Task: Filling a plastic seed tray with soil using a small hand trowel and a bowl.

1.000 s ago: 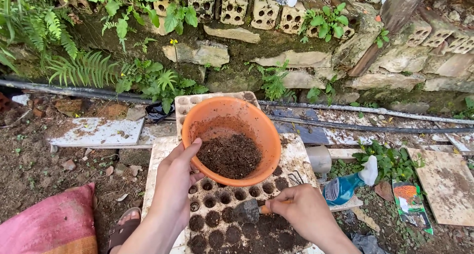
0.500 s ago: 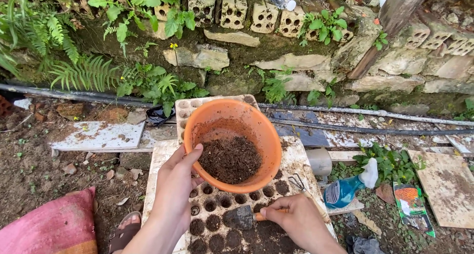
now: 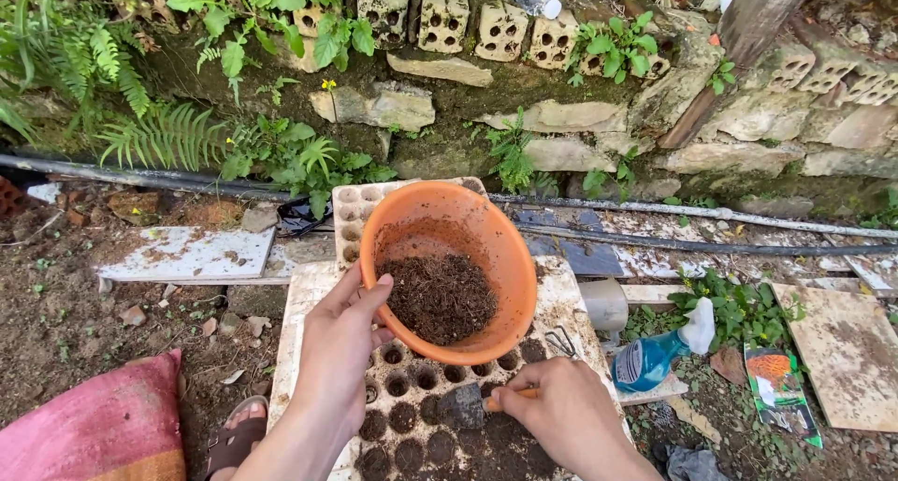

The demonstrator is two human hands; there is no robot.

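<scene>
A pink sack (image 3: 98,429) lies at 8 o'clock. Next to it, the left hand (image 3: 339,355) has its grip on the rim of the tilted orange bowl (image 3: 449,270), thumb inside. The bowl holds brown soil and sits at the middle, above the seed tray (image 3: 412,401). At 5 o'clock the right hand (image 3: 561,411) has its grip tight around a small trowel (image 3: 468,404) touching the tray. A blue spray bottle (image 3: 655,353) lies at 4 o'clock.

Bare, dirt-strewn ground (image 3: 65,322) carries everything. On it lie a white seedling tray (image 3: 412,387) with round cells, many filled with dark soil, a second tray (image 3: 351,210) just behind it, flat soiled boards (image 3: 187,254), a pink sack (image 3: 94,429), a blue spray bottle (image 3: 655,355) and long dark pipes (image 3: 711,242).
</scene>
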